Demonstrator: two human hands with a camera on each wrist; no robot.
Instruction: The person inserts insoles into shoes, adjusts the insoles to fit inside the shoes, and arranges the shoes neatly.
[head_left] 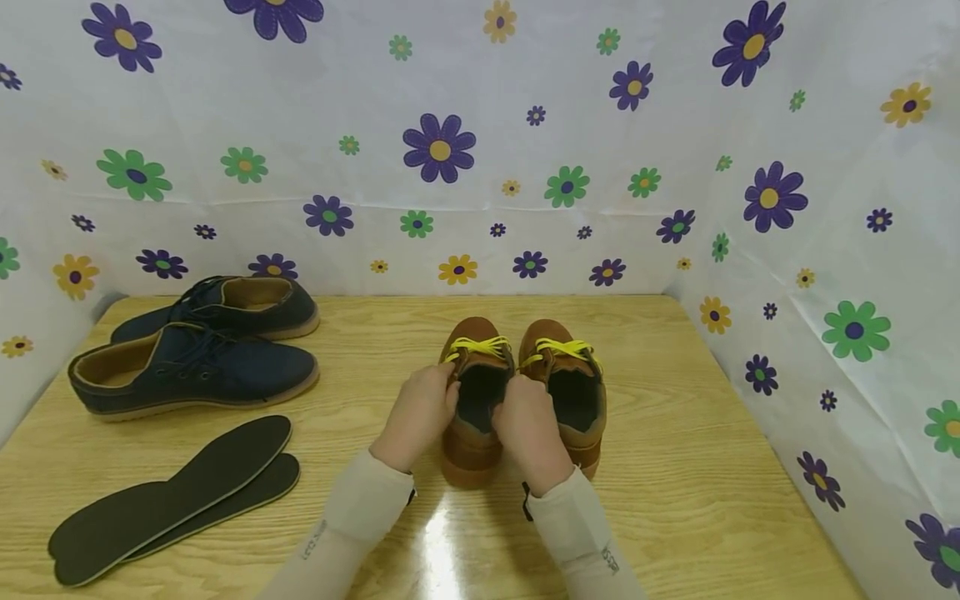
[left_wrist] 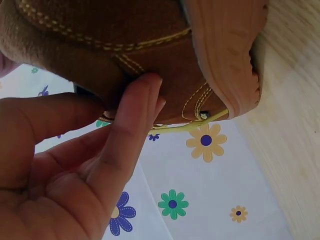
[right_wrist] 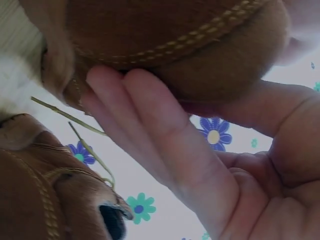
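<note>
Two brown leather shoes with yellow laces stand side by side, toes pointing away. My left hand (head_left: 423,408) pinches the left side of the collar of the left brown shoe (head_left: 471,467), thumb at the opening and fingers on the outer leather (left_wrist: 160,30). On the opposite side of that same shoe's collar, my right hand (head_left: 528,425) grips the edge, its fingers (right_wrist: 160,110) against the outside. The right brown shoe (head_left: 590,417) is close beside, partly hidden behind my right hand. A dark interior shows in both shoe openings.
Two navy lace-up shoes, one in front (head_left: 247,367) and one behind (head_left: 296,310), stand at the back left of the wooden table (head_left: 675,500). Black insoles (head_left: 180,483) lie overlapped before them. White flower-printed cloth (head_left: 465,92) encloses the back and sides.
</note>
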